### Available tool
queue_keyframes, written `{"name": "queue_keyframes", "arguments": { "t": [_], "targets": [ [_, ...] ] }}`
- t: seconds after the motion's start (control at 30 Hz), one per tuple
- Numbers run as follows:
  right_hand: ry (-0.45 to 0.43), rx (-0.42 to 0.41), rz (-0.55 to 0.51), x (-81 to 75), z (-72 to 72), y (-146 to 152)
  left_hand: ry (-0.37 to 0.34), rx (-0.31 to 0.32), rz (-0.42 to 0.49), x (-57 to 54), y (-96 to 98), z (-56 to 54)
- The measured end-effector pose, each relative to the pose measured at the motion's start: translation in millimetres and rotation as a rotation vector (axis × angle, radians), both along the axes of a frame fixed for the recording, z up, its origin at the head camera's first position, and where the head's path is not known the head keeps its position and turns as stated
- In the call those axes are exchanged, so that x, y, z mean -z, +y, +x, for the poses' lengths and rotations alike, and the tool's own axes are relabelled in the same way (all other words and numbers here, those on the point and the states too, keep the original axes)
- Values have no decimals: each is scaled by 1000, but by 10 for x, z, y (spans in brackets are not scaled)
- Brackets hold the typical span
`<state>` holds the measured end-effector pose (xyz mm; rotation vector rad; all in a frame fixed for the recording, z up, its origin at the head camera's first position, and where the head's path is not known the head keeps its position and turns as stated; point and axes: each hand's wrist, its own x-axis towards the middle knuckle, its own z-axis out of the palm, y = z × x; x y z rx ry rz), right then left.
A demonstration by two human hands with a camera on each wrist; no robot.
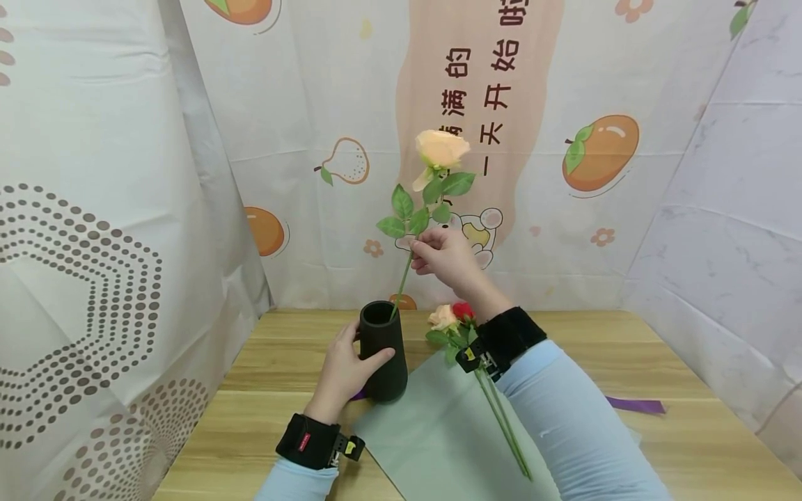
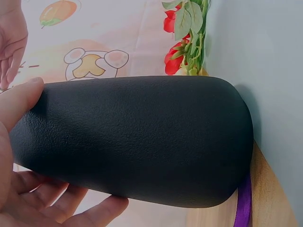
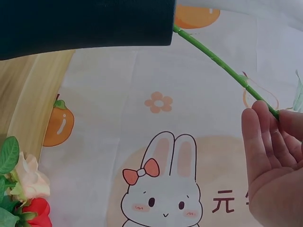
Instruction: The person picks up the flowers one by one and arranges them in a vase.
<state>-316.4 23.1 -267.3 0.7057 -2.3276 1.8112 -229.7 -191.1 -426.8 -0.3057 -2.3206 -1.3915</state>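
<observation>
A matte black vase stands upright on the table, its mouth facing up. My left hand holds it round the side, thumb on the near face and fingers behind, as the left wrist view shows on the vase wall. Above the vase, my right hand pinches the green stem of a peach rose just below its leaves. The lower end of that stem passes into the vase mouth, where it is hidden. The bloom leans up and to the right.
Right of the vase, a peach rose and a red rose lie with their stems across pale green wrapping paper. A purple ribbon lies at the right; another purple strip shows by the vase base. A printed curtain hangs behind.
</observation>
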Motion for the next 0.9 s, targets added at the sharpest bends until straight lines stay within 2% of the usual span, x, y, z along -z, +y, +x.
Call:
{"name": "queue_keyframes", "arguments": {
  "t": [0.5, 0.73, 0.9],
  "targets": [
    [41, -44, 112, 90, 73, -147, 5, -1, -10, 3, -1, -2],
    [21, -42, 158, 150, 83, -209, 12, -1, -10, 6, -4, -2],
    [48, -60, 215, 188, 81, -245, 12, -2, -9, 4, -5, 4]
  ]
}}
